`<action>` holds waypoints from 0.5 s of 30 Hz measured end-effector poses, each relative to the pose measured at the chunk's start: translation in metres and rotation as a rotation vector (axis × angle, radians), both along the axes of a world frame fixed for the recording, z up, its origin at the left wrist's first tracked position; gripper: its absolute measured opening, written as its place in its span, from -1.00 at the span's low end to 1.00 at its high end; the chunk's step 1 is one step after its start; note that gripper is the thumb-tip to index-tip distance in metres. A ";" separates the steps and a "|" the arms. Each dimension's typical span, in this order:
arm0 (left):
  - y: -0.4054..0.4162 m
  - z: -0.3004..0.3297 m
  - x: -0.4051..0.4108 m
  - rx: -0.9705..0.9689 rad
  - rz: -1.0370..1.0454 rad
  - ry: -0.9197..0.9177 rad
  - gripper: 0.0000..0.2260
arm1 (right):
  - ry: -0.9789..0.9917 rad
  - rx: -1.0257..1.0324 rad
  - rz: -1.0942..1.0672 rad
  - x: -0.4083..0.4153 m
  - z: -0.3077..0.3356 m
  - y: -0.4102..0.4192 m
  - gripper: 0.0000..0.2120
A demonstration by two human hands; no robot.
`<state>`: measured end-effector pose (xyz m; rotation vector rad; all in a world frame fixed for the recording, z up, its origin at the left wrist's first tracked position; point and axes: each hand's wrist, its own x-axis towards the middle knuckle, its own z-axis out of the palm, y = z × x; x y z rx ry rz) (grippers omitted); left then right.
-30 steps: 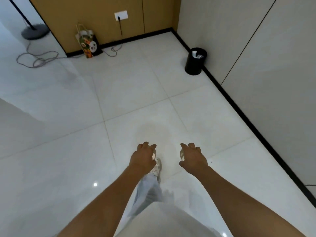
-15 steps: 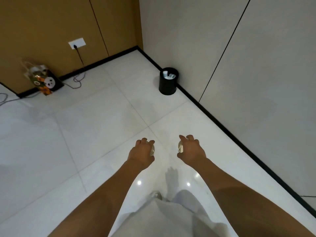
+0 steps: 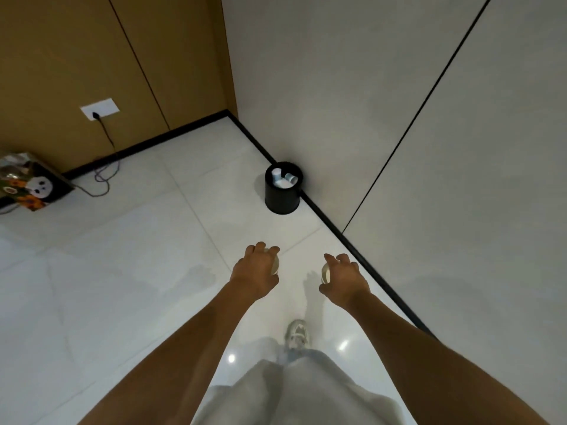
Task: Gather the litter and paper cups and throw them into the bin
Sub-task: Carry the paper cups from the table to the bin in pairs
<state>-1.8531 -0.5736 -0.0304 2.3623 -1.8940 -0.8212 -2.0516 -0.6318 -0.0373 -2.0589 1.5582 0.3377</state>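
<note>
A black round bin (image 3: 282, 200) stands on the floor against the grey wall, ahead of my hands, and holds several white paper cups (image 3: 283, 178). My left hand (image 3: 256, 271) grips a paper cup (image 3: 275, 265) from above; only the cup's pale rim shows beside the fingers. My right hand (image 3: 345, 277) holds a second paper cup (image 3: 325, 273), its open mouth facing left. Both hands are held out in front of me at about the same height, short of the bin.
A black skirting line (image 3: 352, 246) runs along the grey wall to my right. A patterned gift bag (image 3: 27, 185) leans at the brown wall on the left, beside a cable (image 3: 104, 176) plugged into a socket (image 3: 99, 108). My shoe (image 3: 297, 332) steps on the white tiles.
The view has swung right and come closer to the bin, which now sits nearer and more central. Both hands keep their cups and stay stretched out in front.
</note>
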 end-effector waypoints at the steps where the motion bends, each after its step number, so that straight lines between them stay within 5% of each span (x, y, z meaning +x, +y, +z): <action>1: -0.020 0.001 0.001 0.001 0.010 0.002 -0.44 | 0.003 0.000 0.001 0.001 0.002 -0.025 -0.28; 15: -0.261 -0.017 0.070 0.034 0.055 -0.002 -0.45 | -0.022 -0.003 0.081 0.081 -0.017 -0.280 -0.28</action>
